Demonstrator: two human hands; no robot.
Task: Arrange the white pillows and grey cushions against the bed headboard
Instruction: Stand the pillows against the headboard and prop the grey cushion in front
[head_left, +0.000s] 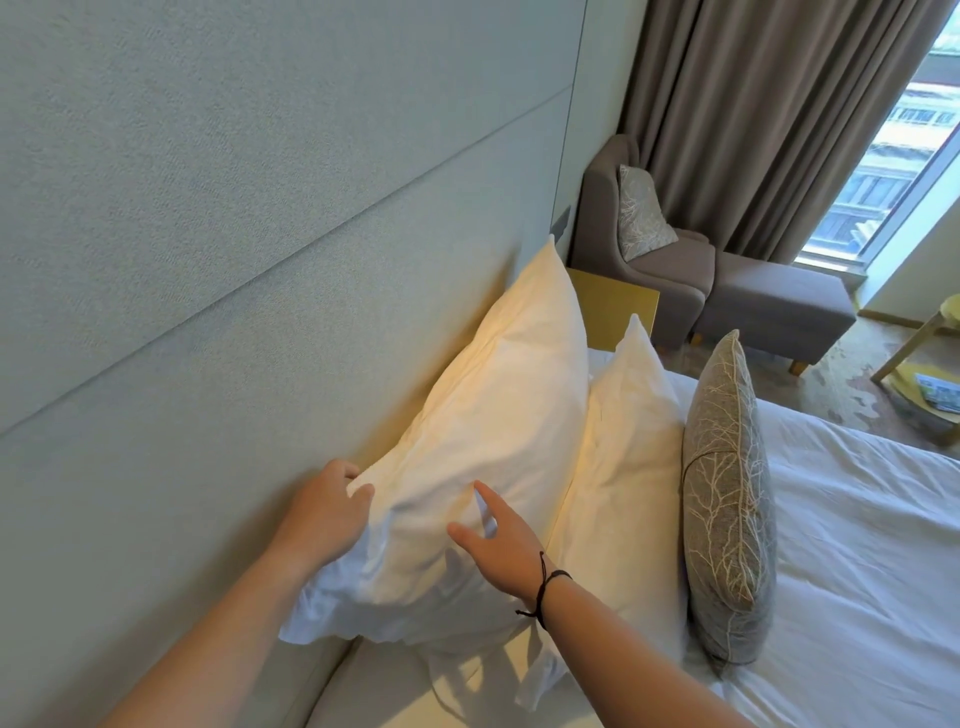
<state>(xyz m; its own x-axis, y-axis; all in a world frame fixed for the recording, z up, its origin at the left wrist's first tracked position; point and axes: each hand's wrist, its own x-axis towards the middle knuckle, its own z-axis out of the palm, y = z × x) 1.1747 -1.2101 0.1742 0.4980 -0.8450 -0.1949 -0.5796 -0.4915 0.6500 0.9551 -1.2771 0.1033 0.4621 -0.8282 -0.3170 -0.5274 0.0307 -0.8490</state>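
A person's left hand (327, 512) gripped the near upper corner of a large white pillow (483, 441) propped against the padded headboard (234, 234) at the head edge of the bed (857, 519), its fingers (361, 493) curled into the soft cover. The right hand (501, 543), a dark cord at the wrist, lay on the pillow's front face with fingers spread wide and straight, holding nothing. A second white pillow (631, 441) stood just in front, touching the first, and a grey cushion (727, 499) with a branch pattern stood upright beside that one. The pillow looked light, plump and yielding, creasing wherever touched; it would likely sag if held by one corner, so a hold at two corners or along the side seams seemed best. An armchair (649, 260) sat beyond the bed.
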